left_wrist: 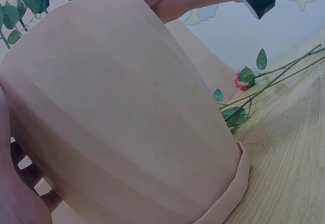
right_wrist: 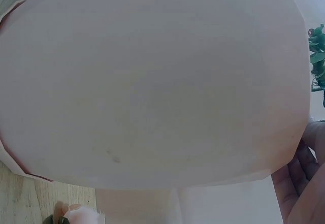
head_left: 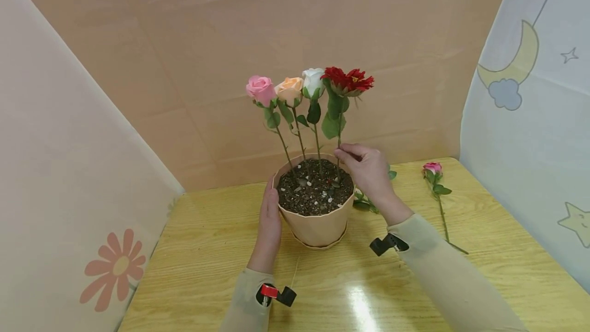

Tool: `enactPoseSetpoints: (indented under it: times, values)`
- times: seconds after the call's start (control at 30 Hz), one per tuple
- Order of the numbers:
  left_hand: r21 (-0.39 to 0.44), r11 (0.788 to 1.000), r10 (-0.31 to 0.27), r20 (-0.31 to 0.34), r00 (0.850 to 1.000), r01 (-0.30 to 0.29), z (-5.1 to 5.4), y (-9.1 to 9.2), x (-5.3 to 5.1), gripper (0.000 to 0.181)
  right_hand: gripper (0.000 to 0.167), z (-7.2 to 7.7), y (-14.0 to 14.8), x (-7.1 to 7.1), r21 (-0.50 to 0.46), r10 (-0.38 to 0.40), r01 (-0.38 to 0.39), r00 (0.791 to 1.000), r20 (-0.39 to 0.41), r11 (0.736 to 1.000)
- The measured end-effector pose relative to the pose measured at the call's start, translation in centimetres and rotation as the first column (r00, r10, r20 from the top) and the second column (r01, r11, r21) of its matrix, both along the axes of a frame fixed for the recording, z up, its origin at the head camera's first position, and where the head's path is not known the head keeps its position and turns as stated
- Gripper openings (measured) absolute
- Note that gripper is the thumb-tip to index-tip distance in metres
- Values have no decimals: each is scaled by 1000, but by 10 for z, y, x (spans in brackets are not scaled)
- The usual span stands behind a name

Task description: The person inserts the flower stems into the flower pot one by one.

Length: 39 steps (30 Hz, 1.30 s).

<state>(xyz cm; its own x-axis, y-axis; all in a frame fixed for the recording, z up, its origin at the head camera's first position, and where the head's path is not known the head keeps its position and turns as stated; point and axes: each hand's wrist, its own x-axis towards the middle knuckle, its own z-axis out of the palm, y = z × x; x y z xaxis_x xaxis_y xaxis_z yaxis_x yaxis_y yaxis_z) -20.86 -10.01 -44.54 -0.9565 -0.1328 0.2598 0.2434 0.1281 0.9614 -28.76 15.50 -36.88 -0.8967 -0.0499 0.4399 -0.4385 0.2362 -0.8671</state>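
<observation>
A peach flower pot (head_left: 313,227) full of dark soil (head_left: 304,201) stands in its saucer on the table. My left hand (head_left: 271,216) holds its left side, thumb near the rim and fingers partly hidden behind it. On the right, my right hand (head_left: 369,168) pinches the stem of a red flower (head_left: 348,82) just above the soil, inside the rim. Upright in the soil to its left are a pink rose (head_left: 261,90), a peach rose (head_left: 290,91) and a white rose (head_left: 313,82). The pot wall (right_wrist: 152,82) fills most of the right wrist view.
A deep pink rose (head_left: 432,169) lies on the wooden table (head_left: 207,250) at the right. Green leaves (head_left: 364,204) of another lying stem show beside the pot, partly behind my right hand. Printed cloth walls (head_left: 516,132) border the table.
</observation>
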Motion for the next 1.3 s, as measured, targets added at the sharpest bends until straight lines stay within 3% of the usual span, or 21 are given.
enactPoseSetpoints:
  times: [0.23, 0.67, 1.07, 1.3]
  values:
    - [2, 1000, 2, 9, 1000, -2, -1, -1, 1, 59, 40, -3, -2, -1, -47, 40, -37, 998, 51, 998]
    - [11, 1000, 0, 15, 1000, 0, -2, -1, 1, 66, 40, -6, -8, -2, 58, -8, 9, 1000, -13, 998]
    - [21, 1000, -19, -4, 1000, 19, -2, -1, -2, 56, 37, -10, -8, -3, -15, -4, 4, 1000, -4, 1000]
    - [45, 999, -11, 13, 1000, 10, -2, 0, -3, 59, 33, -12, -7, -3, -50, -16, 16, 1000, -2, 999]
